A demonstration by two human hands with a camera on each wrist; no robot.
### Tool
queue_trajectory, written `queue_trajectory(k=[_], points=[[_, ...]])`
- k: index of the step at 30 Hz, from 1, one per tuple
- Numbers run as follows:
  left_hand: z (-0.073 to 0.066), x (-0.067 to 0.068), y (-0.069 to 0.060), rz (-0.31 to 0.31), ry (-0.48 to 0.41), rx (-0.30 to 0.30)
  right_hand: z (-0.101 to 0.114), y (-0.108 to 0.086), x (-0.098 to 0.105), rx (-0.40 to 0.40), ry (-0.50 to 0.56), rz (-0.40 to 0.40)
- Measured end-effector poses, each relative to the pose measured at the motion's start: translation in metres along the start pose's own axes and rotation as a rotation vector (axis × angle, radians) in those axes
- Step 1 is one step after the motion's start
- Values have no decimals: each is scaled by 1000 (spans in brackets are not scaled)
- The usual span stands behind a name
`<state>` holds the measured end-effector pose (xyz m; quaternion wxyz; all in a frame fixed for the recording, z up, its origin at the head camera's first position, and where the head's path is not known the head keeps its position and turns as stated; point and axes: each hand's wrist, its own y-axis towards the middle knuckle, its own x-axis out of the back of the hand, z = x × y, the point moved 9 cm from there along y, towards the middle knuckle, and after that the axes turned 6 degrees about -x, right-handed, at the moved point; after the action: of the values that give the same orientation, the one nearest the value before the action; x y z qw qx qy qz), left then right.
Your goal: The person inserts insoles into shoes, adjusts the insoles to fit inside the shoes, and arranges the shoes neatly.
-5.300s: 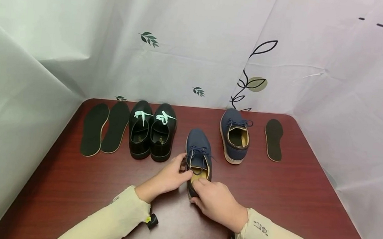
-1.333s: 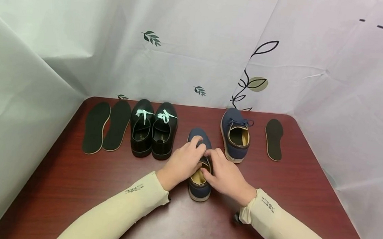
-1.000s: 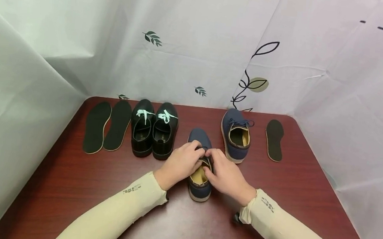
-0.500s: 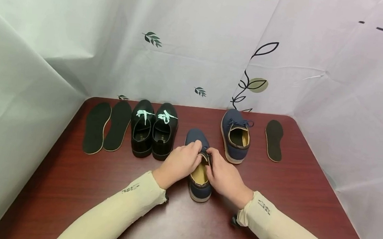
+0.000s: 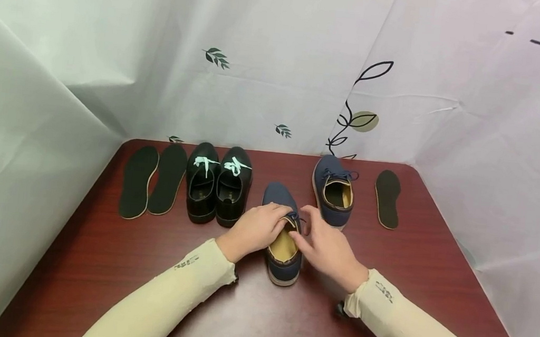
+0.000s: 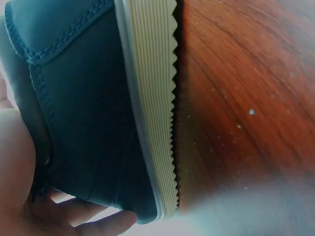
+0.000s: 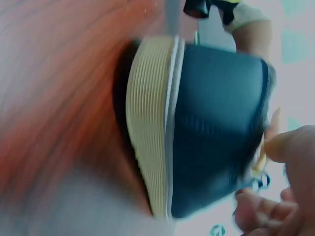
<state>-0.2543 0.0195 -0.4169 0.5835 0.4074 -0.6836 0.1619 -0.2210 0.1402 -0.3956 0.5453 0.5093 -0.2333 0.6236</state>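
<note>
A navy shoe (image 5: 282, 269) stands on the table, toe pointing away, its yellow inside showing. My left hand (image 5: 254, 229) holds it at the lace area from the left, thumb at the opening. In the left wrist view the hand (image 6: 19, 196) lies over the top of the navy shoe (image 6: 83, 123), fingers bent across it. The blue laces (image 5: 296, 216) show between my hands. My right hand (image 5: 332, 250) is at the shoe's right side, thumb and fingers spread apart; the right wrist view shows the hand (image 7: 295, 182) beside the opening of the shoe (image 7: 216, 108), somewhat blurred.
A second navy shoe (image 5: 335, 213) stands close behind my right hand, with a dark insole (image 5: 386, 199) farther right. Two black shoes (image 5: 200, 206) with pale laces and two dark insoles (image 5: 136, 184) are at the back left. White cloth (image 5: 257, 93) hangs behind the table (image 5: 239, 314).
My right hand has drawn back to the right from the laces and its fingers have spread. My left hand stays on the shoe; earlier it was at the side of the opening.
</note>
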Motion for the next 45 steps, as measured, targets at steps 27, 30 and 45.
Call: queue_trajectory(k=[27,30,45], points=[[1,-10,2,42,21,7,-250,34,50,-436,-192,155],[0,-8,2,39,29,4,-255,38,45,-437,-223,189],[0,-10,2,56,50,14,-259,38,32,-384,-260,302]])
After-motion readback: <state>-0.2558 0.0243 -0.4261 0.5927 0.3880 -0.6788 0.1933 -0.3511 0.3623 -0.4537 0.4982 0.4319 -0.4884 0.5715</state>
